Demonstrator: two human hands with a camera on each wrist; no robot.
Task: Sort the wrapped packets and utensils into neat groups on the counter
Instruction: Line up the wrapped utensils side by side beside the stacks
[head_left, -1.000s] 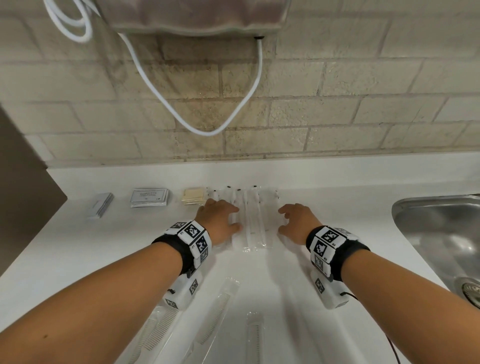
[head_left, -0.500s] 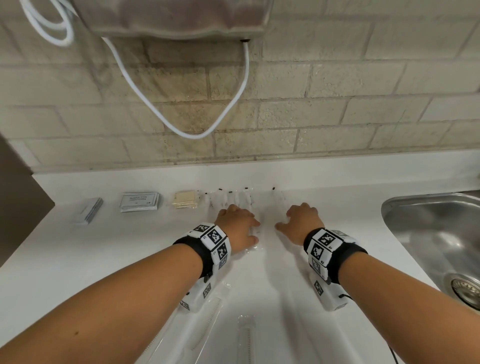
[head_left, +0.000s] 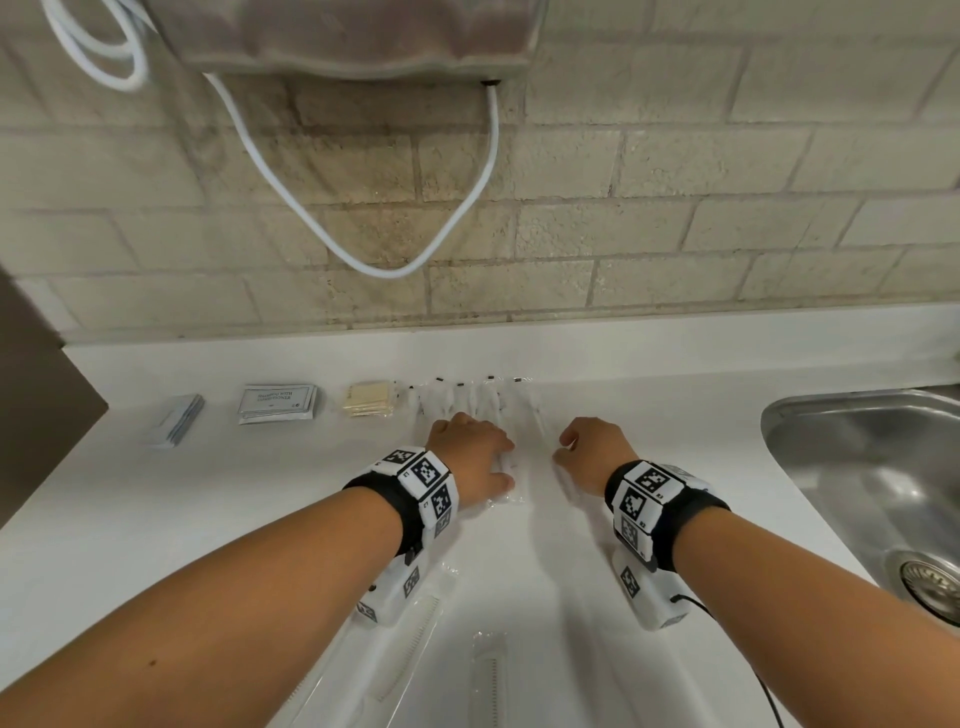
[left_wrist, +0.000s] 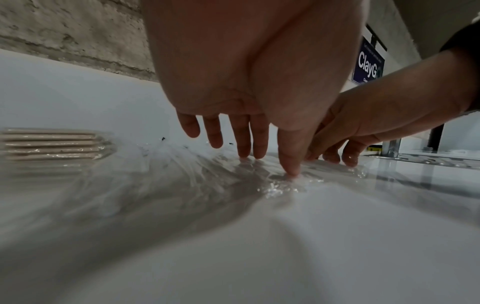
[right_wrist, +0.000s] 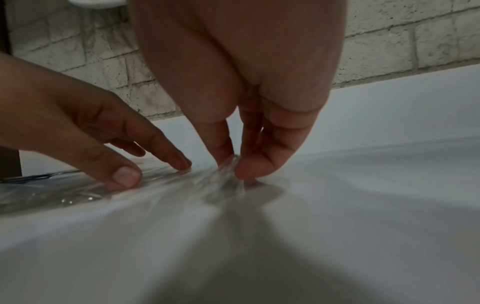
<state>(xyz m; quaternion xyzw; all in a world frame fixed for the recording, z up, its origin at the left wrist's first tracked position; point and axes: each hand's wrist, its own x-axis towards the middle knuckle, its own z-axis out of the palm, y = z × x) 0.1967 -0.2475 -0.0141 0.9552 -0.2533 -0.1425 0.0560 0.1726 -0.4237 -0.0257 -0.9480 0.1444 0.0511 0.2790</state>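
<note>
A row of clear-wrapped utensils (head_left: 467, 402) lies at the back of the white counter (head_left: 182, 519). My left hand (head_left: 498, 460) presses its straight fingers (left_wrist: 244, 144) and thumb down on these wrappers (left_wrist: 197, 170). Just to the right, my right hand (head_left: 563, 449) pinches the edge of a clear wrapper (right_wrist: 228, 174) between thumb and finger, with the right hand (right_wrist: 232, 166) low on the counter. Left of the row lie beige packets (head_left: 369, 399), sachets with print (head_left: 278, 408) and grey packets (head_left: 174, 421), each in its own stack.
Clear-wrapped combs (head_left: 415, 623) (head_left: 488, 680) lie near the counter's front edge, under my forearms. A steel sink (head_left: 779, 415) is sunk into the counter at the right. A white hose (head_left: 363, 265) hangs on the brick wall. A dark panel (head_left: 31, 389) stands at the left.
Both hands have closed in on the row of clear-wrapped utensils and drawn it narrower. The left hand now lies over the wrappers; the right hand has pinched the rightmost one.
</note>
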